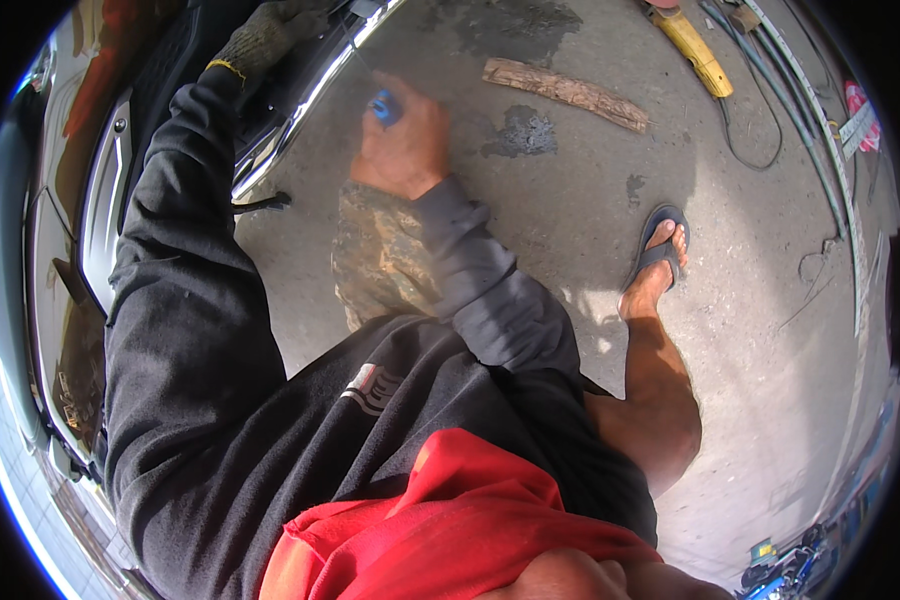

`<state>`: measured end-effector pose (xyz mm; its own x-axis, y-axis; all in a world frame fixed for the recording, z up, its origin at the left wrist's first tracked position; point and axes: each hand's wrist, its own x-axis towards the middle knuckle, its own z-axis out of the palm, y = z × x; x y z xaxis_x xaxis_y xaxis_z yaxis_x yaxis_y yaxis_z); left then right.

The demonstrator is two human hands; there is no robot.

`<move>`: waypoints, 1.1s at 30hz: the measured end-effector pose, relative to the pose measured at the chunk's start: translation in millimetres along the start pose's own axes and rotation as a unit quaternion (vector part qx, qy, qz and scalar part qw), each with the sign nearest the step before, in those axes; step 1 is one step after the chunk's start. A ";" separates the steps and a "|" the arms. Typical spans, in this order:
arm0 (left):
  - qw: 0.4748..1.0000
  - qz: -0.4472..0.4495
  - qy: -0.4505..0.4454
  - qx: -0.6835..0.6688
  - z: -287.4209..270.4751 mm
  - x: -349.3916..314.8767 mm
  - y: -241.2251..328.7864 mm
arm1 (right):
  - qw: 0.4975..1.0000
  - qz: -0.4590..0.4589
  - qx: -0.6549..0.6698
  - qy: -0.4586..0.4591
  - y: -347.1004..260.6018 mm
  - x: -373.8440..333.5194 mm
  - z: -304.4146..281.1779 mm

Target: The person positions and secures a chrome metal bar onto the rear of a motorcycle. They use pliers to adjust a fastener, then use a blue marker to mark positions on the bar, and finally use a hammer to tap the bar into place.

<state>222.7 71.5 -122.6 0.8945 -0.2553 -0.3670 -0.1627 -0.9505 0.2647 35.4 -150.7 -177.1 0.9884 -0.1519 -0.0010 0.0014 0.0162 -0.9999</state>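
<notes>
A rough-barked wood strip [567, 93] and a yellow-bodied tool [698, 52] lie on the stained concrete floor [550, 215]; shiny curved trim [315, 92] runs between the hands. Near it, the right hand [410, 140] has its grip curled around a blue handle [385, 108] — the knit-gloved left hand's [258, 42] grip, against dark parts [260, 108], one cannot tell.

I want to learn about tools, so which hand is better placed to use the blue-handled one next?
Probably the right hand: it is wrapped around the blue handle, close to the vehicle's shiny strip. The gloved left hand is over at the vehicle's dark part; its grip is unclear.
</notes>
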 end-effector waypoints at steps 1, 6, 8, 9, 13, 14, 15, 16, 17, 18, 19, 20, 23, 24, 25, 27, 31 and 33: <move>1.000 -0.005 -0.006 -0.010 -0.8 -0.7 1.0 | 1.000 0.012 0.008 -0.008 -0.3 -0.1 0.3; 0.999 -0.023 -0.015 -0.030 0.1 0.9 -2.9 | 1.000 0.011 0.019 0.002 -2.4 1.8 0.6; 0.999 -0.008 -0.007 -0.053 1.5 2.8 -4.9 | 1.000 0.016 0.016 -0.001 -4.2 3.4 -0.4; 0.998 -0.011 -0.008 -0.054 1.8 3.1 -4.5 | 1.000 0.020 0.015 -0.003 -5.5 4.1 -1.0; 0.999 -0.038 -0.015 -0.036 -1.4 -1.4 8.3 | 1.000 0.028 0.007 0.002 -13.9 5.7 -3.9; 0.998 -0.049 -0.017 -0.027 -2.7 -3.4 13.7 | 1.000 0.024 -0.002 -0.001 -16.5 6.5 -4.4; 0.999 -0.049 -0.013 -0.004 -4.5 -6.5 18.7 | 1.000 0.021 -0.011 -0.002 -19.4 7.3 -4.6; 0.999 -0.049 -0.010 0.018 -5.9 -9.8 22.9 | 0.999 0.026 -0.028 -0.004 -22.3 9.0 -4.7; 0.998 -0.048 -0.007 0.040 -6.0 -10.2 26.5 | 0.999 0.022 -0.032 -0.011 -25.2 11.4 -4.4; 0.999 -0.040 -0.008 0.017 -5.6 -10.9 28.8 | 0.999 0.028 -0.042 -0.018 -28.4 14.0 -3.7; 0.999 -0.031 -0.011 -0.007 -4.7 -11.3 29.4 | 0.998 0.019 -0.051 -0.025 -31.3 17.7 -3.0; 0.999 -0.024 -0.013 -0.030 -3.2 -11.2 28.7 | 0.995 0.013 -0.087 -0.050 -34.3 20.8 -2.3; 0.998 -0.056 0.019 -0.013 3.6 -8.7 21.2 | 0.984 -0.008 -0.148 -0.095 -43.0 31.1 0.2; 0.999 -0.035 0.018 -0.026 4.9 -7.1 18.1 | 0.985 0.015 -0.144 -0.091 -46.5 31.6 1.3; 0.999 -0.020 0.010 -0.033 6.5 -7.3 15.3 | 0.987 0.021 -0.139 -0.078 -50.2 31.3 2.4; 0.999 0.003 0.008 -0.041 8.1 -6.0 12.9 | 0.979 0.047 -0.169 -0.107 -58.5 30.3 5.9; 0.998 0.051 0.020 -0.020 8.4 -7.6 20.8 | 0.971 0.061 -0.192 -0.130 -73.9 37.9 8.7; 0.996 0.080 0.038 0.018 9.9 -12.0 28.6 | 0.979 0.052 -0.169 -0.105 -76.9 49.0 2.5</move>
<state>203.2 45.6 -119.5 0.8847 -0.3908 -0.2540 -0.3190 -0.9050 0.2816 84.1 -157.0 -100.2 0.9901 0.0395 -0.1344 -0.1155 -0.3124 -0.9429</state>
